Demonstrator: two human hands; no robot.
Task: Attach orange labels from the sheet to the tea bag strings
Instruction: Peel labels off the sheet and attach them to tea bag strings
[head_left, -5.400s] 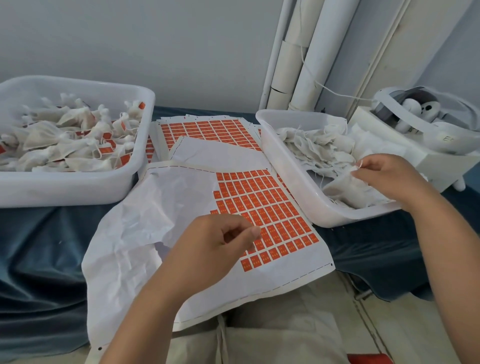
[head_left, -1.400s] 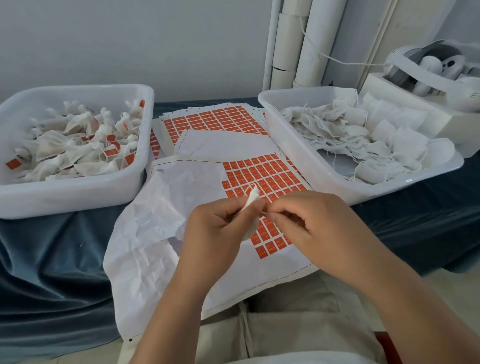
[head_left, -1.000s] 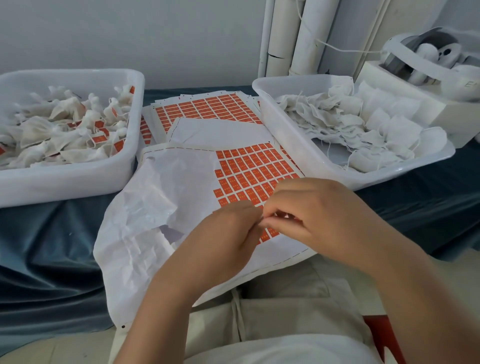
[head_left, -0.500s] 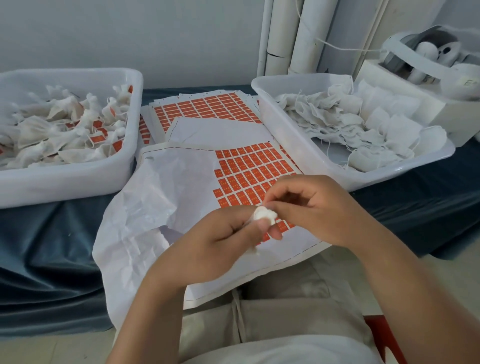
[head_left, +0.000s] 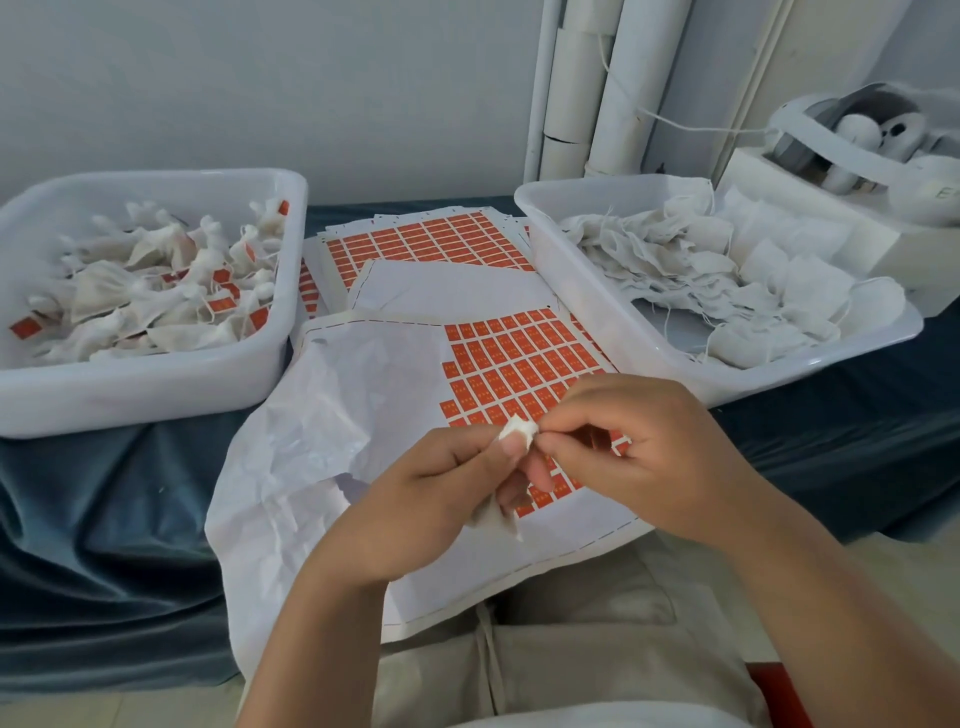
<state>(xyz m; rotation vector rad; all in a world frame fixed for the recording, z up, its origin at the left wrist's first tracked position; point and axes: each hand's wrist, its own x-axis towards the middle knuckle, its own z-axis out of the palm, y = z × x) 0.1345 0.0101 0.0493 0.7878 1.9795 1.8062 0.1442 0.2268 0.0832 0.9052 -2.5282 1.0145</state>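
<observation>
Both hands are working close together over the near edge of the bench. The left hand has its fingers curled round a small white tea bag. The thumb presses the bag's bunched top against the forefinger, and the loose tail of the cloth hangs out below the knuckles. The right hand meets it from the other side. Its thumb and forefinger are pinched tight on the edge of that bunched top, and the other fingers are folded loosely into the palm. I cannot tell whether a string sits in that pinch (it is too fine to make out from here).

Directly beneath and just beyond the fingertips lies the label sheet. Its left part is stripped and crumpled, and its block of orange labels runs from under the right hand away toward the wall. A fuller sheet lies further beyond it, partly covered.

Well out to the left of the left hand stands a white tub of bags that already carry orange tags. Beyond the right hand, a second white tub holds plain bags with loose strings. Both tubs rest on the blue cloth that covers the bench. White pipes rise against the wall behind.
</observation>
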